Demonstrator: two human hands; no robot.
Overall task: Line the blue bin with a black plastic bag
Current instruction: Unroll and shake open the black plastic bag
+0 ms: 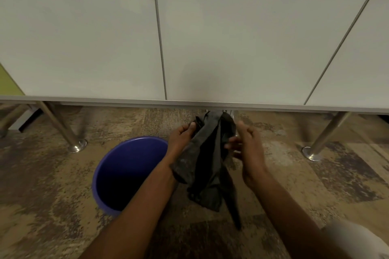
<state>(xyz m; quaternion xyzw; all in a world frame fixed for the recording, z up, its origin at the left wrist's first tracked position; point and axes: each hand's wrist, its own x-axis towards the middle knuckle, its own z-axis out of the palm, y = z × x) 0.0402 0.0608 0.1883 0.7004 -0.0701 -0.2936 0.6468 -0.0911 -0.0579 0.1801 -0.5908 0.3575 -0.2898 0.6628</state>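
Note:
A round blue bin stands open on the patterned floor, left of centre, with nothing visible inside it. A crumpled black plastic bag hangs in the air to the right of the bin, between my two hands. My left hand pinches the bag's upper left edge, with its forearm crossing over the bin's right rim. My right hand touches the bag's right side with its fingertips and thumb raised. The bag's lower end dangles toward the floor in a narrow tail.
A long white table fills the upper half of the view, its front edge just beyond my hands. Slanted metal table legs stand at the left and right on round foot plates. Mottled brown carpet surrounds the bin.

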